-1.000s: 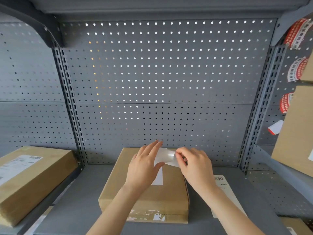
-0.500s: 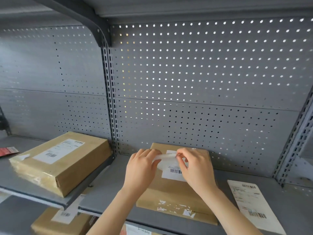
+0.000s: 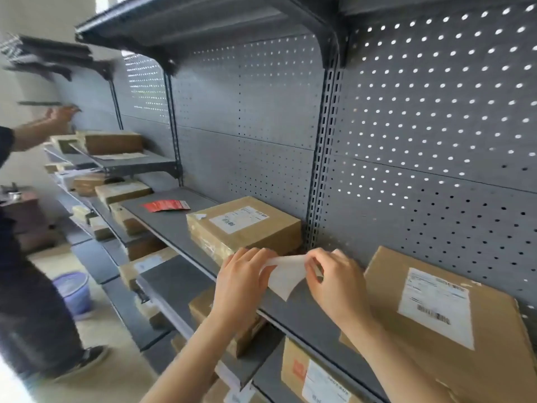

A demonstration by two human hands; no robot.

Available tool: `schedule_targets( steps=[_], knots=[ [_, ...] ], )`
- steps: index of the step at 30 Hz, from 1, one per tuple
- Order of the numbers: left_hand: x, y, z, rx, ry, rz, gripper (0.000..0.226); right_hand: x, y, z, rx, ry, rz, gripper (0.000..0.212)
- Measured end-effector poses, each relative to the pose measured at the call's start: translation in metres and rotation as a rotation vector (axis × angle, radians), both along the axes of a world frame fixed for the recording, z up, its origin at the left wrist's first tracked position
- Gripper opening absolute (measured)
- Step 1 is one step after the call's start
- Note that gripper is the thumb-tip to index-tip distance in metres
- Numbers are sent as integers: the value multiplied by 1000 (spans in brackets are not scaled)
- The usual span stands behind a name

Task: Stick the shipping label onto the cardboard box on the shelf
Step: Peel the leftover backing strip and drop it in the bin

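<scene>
A blank white paper sheet, slightly curled, hangs in the air above the grey shelf. My left hand pinches its left edge and my right hand pinches its right edge. To the right of my hands a flat cardboard box lies on the shelf. A white shipping label with a barcode lies flat on its top. Neither hand touches the box.
A second labelled box sits on the shelf to the left, behind a red card. More boxes fill the lower shelves. Another person stands at the far left, reaching to a shelf, near a purple bucket.
The view has swung left. Both hands have come off the box with the white sheet between them; the box, with its label on top, now lies to their right.
</scene>
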State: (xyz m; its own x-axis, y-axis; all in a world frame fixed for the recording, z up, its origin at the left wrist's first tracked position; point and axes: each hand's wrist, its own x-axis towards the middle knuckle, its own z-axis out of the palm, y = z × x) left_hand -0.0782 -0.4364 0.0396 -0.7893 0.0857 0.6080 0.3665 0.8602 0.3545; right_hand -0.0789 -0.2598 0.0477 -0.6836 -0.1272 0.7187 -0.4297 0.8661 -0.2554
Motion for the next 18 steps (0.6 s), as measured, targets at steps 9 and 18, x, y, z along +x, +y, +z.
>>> schedule_targets(
  steps=[9,18],
  knots=[
    [46,-88,-22,54,-99,283,27,-3,-98,-19,28,-138,313,6],
    [91,-138,-76,95,-221,389,30,11,-154,-66,79,-309,492,5]
  ],
)
